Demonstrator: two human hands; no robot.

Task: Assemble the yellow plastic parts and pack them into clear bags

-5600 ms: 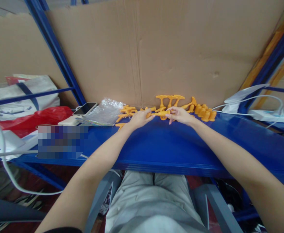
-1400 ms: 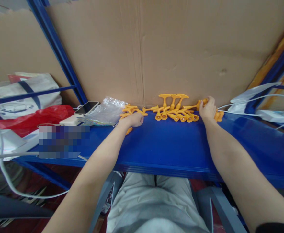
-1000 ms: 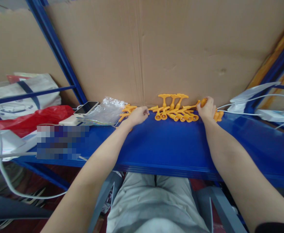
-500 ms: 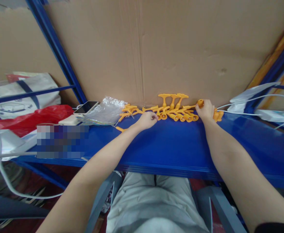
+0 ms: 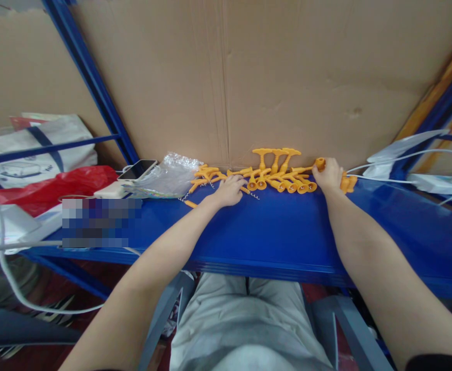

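My left hand (image 5: 230,191) is closed around a yellow corkscrew (image 5: 245,190). Its bare metal spiral sticks out to the right, low over the blue shelf. At the right, my right hand (image 5: 329,175) grips a yellow bell-shaped corkscrew sleeve (image 5: 319,164); its open end shows beside the thumb. Between the hands lies a row of yellow corkscrews with sleeves (image 5: 291,184), the open ends facing me. Behind them, three T-shaped corkscrews (image 5: 275,159) lean against the cardboard. Left of my left hand are loose corkscrew handles (image 5: 206,175) with bare spirals.
A clear plastic bag (image 5: 171,175) and a phone (image 5: 138,171) lie on the left of the blue shelf (image 5: 264,237). More yellow parts (image 5: 348,183) sit beyond my right hand. White cables (image 5: 376,180) run at the right, before a cardboard wall (image 5: 287,77).
My left hand has shifted slightly left, and the corkscrew's spiral now shows at its fingers. My right hand stays nearly still with the yellow sleeve.
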